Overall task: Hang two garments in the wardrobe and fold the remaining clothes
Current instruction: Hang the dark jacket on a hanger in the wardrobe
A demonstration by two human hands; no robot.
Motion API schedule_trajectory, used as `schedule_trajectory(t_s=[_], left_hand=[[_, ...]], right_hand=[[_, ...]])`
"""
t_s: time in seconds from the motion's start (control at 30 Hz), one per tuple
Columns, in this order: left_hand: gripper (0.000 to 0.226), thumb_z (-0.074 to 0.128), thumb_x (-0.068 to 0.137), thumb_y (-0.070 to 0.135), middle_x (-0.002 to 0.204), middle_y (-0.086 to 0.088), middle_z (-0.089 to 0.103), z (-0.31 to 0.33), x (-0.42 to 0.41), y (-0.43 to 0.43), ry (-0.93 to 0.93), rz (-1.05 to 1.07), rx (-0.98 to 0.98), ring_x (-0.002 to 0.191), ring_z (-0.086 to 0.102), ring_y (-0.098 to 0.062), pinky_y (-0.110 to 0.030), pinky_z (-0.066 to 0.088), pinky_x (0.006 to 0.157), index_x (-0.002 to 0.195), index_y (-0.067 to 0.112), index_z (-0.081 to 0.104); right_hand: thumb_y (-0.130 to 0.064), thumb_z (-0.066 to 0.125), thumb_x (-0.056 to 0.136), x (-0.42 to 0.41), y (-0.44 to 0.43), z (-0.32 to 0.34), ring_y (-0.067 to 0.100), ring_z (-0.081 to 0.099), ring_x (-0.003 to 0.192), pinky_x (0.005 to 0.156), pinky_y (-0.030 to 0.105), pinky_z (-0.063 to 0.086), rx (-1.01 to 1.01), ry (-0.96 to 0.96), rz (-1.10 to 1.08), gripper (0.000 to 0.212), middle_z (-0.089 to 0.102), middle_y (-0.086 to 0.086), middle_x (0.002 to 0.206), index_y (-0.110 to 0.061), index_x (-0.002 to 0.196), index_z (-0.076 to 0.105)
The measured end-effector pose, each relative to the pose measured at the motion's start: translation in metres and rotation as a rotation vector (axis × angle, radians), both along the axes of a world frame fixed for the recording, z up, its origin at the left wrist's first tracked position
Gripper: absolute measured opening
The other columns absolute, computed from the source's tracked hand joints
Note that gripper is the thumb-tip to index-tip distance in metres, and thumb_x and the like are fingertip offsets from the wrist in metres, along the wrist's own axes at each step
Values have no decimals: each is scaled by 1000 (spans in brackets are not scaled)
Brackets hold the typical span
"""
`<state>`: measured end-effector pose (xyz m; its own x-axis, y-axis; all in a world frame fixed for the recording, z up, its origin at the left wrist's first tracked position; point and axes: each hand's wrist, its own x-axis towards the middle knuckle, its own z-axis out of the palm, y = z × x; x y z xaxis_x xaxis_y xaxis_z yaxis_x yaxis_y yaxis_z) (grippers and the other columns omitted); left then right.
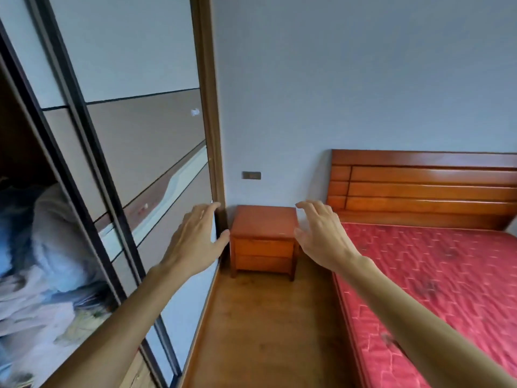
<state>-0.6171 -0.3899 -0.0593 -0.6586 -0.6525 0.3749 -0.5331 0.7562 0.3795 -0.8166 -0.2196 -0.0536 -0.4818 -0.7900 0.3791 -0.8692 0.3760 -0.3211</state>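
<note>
The wardrobe [209,107] runs up the left side, a brown wooden post framing two smooth sliding doors [145,130] with thin dark metal edges and flat panels in pale grey and taupe bands. At the far left the wardrobe stands open, and soft clothes [42,247] in grey, white and blue show inside as a blurred mass. How many there are and which way they lie cannot be told. The left hand [195,239] is open, fingers straight and together, thumb spread, laid at the right edge of the nearer door just beside the post. Whether it presses the panel is unclear. The right hand [321,233] hangs in the air over the floor, fingers loosely bent, holding nothing. Between the two hands, against the plain grey wall [335,79], stands one boxy bedside cabinet [263,239] of glossy orange-brown wood with two drawers. To the right is one bed: a slatted polished headboard [419,186] and a red quilted mattress [433,275]. One small dark switch plate [251,175] sits on the wall, above wood-grain floor [265,331].
</note>
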Motion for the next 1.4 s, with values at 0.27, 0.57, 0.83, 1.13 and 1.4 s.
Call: schedule_trajectory(t_s=[0.27, 0.57, 0.83, 1.13, 1.4], left_hand=[[67, 53, 95, 53, 158, 1, 32, -43, -62, 75, -100, -197, 41, 139, 41, -24, -42, 45, 106, 152, 28, 28], [69, 47, 97, 55, 163, -7, 24, -76, -138, 195, -241, -426, -51, 149, 25, -26, -42, 29, 118, 157, 27, 24], [59, 55, 94, 50, 136, -5, 50, -106, -201, 343, -239, -617, -83, 124, 48, -24, -39, 46, 103, 145, 20, 48], [73, 56, 93, 51, 164, -13, 17, -171, -241, 490, -460, -867, -81, 149, 21, -32, -44, 23, 120, 155, 22, 30], [72, 53, 95, 50, 164, -12, 15, -228, -269, 574, -666, -1004, -19, 151, 16, -29, -46, 23, 120, 156, 21, 27]], right_hand=[[-24, 63, 93, -25, 115, -40, 32, 36, 140, 113, 44, 34, 16, -58, -285, 59, 37, 10, 153, -10, 146, 42], [-41, 62, 92, -62, 280, -89, 32, 9, 153, 120, 55, 21, 94, -144, -525, 84, 1, 10, 167, -19, 158, 15], [-39, 60, 93, -68, 455, -144, 37, 19, 149, 115, 54, 28, 73, -297, -734, 82, 12, 13, 165, -19, 158, 13], [-47, 57, 93, -42, 603, -218, 31, 14, 151, 121, 48, 16, 174, -428, -925, 81, 16, 11, 164, -19, 158, 16], [-49, 55, 94, -25, 679, -279, 31, 22, 148, 120, 42, 22, 260, -530, -1062, 79, 26, 12, 161, -13, 155, 21]])
